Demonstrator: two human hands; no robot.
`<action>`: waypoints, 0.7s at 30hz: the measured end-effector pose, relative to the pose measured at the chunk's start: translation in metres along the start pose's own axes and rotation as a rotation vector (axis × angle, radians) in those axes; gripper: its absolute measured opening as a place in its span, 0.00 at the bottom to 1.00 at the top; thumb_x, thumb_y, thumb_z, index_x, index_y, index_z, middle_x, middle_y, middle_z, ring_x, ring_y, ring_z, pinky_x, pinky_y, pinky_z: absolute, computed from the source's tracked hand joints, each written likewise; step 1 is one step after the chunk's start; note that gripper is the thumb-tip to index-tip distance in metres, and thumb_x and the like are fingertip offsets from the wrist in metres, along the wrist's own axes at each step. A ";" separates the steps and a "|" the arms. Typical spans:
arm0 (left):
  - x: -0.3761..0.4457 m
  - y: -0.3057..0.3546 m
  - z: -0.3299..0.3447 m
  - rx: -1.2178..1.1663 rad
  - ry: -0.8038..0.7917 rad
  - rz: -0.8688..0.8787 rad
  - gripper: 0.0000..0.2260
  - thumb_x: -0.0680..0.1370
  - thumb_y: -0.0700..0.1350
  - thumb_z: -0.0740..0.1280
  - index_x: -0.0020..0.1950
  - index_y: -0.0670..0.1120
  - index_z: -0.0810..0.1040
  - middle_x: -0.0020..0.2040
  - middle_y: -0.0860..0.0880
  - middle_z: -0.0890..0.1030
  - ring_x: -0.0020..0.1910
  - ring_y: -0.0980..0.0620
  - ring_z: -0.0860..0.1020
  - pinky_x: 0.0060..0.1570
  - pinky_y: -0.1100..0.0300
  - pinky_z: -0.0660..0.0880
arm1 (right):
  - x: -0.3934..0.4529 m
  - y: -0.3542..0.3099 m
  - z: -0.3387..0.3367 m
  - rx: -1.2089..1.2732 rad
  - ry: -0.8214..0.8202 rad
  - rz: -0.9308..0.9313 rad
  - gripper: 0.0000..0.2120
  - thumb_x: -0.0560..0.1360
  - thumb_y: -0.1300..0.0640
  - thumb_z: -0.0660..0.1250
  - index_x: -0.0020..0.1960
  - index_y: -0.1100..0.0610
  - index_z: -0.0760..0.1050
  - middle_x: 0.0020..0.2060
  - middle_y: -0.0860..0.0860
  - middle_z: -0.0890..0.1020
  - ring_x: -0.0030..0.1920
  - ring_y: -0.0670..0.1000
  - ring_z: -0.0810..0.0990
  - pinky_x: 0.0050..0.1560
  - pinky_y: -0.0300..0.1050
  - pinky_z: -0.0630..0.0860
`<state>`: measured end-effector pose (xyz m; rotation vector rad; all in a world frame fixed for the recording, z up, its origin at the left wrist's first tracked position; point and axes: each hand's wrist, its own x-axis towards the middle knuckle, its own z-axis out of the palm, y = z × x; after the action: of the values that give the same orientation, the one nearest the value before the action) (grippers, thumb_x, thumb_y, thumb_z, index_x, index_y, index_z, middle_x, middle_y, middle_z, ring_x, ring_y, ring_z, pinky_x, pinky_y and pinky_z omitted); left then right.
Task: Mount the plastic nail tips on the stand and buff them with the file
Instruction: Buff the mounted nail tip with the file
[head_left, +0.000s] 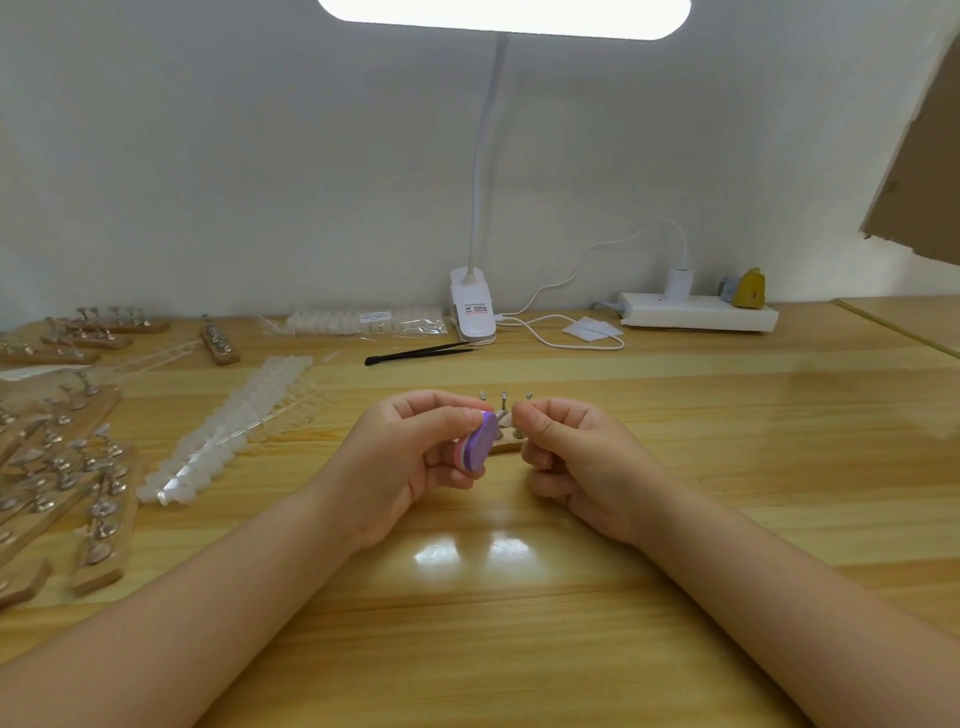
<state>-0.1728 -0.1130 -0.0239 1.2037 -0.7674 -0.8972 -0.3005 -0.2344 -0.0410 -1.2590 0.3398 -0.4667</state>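
file (480, 440) upright in left hand (410, 462)

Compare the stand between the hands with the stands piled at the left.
The stand between the hands lies alone, mostly hidden by fingers; the left stands lie in an overlapping heap, in plain view. A buffer in the left hand works at it; the heap is untouched. Both are wooden with metal pegs.

Both hands hide most of the stand (506, 445); the right grip's contents cannot be told.
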 end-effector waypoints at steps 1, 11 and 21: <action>0.000 -0.001 0.001 -0.013 0.018 0.019 0.11 0.65 0.41 0.71 0.46 0.39 0.82 0.39 0.39 0.81 0.29 0.49 0.78 0.28 0.60 0.76 | -0.001 0.000 0.001 -0.011 -0.011 -0.002 0.08 0.68 0.56 0.68 0.42 0.60 0.75 0.29 0.49 0.70 0.27 0.43 0.64 0.21 0.33 0.60; 0.000 -0.004 0.002 -0.005 0.005 0.027 0.13 0.66 0.41 0.71 0.49 0.38 0.80 0.37 0.42 0.82 0.32 0.48 0.80 0.31 0.59 0.78 | -0.001 -0.001 0.001 0.009 -0.004 0.012 0.07 0.69 0.56 0.67 0.42 0.59 0.75 0.30 0.50 0.71 0.28 0.43 0.64 0.21 0.33 0.60; -0.001 -0.002 0.000 -0.003 -0.035 0.040 0.14 0.68 0.41 0.70 0.52 0.38 0.82 0.37 0.43 0.82 0.33 0.50 0.80 0.33 0.59 0.78 | -0.001 0.000 0.000 0.012 -0.029 0.002 0.07 0.69 0.55 0.67 0.42 0.59 0.76 0.32 0.49 0.72 0.27 0.43 0.65 0.21 0.32 0.60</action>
<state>-0.1738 -0.1126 -0.0262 1.1690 -0.8156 -0.8885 -0.3016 -0.2335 -0.0408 -1.2527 0.3128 -0.4477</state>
